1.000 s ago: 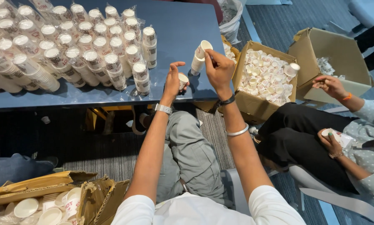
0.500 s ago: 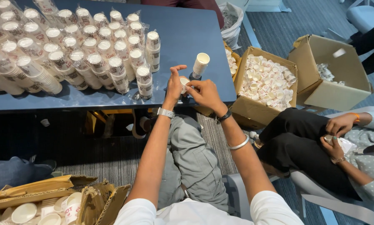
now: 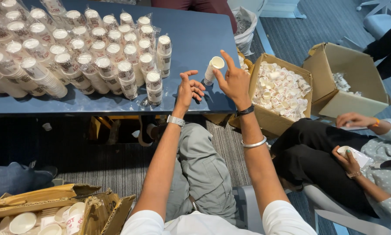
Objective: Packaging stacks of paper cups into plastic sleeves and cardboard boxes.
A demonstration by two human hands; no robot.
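Standing on the blue table (image 3: 195, 39) near its front edge, a short stack of paper cups (image 3: 213, 69) is now sitting free, just beyond the right hand (image 3: 234, 80), which is lifting away with fingers spread. Half a second ago both hands were closing together below it. The left hand (image 3: 187, 89) is hovering empty, fingers loosely apart. Wrapped cup sleeves (image 3: 73, 52) are crowding the table's left; an open box of cups (image 3: 280, 93) is sitting to the right.

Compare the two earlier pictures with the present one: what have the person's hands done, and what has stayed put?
Both hands have opened and come apart: the left hand and right hand now hold nothing, fingers spread. The short cup stack the right hand held earlier stands free on the blue table. The wrapped cup stacks and box of cups have not moved.
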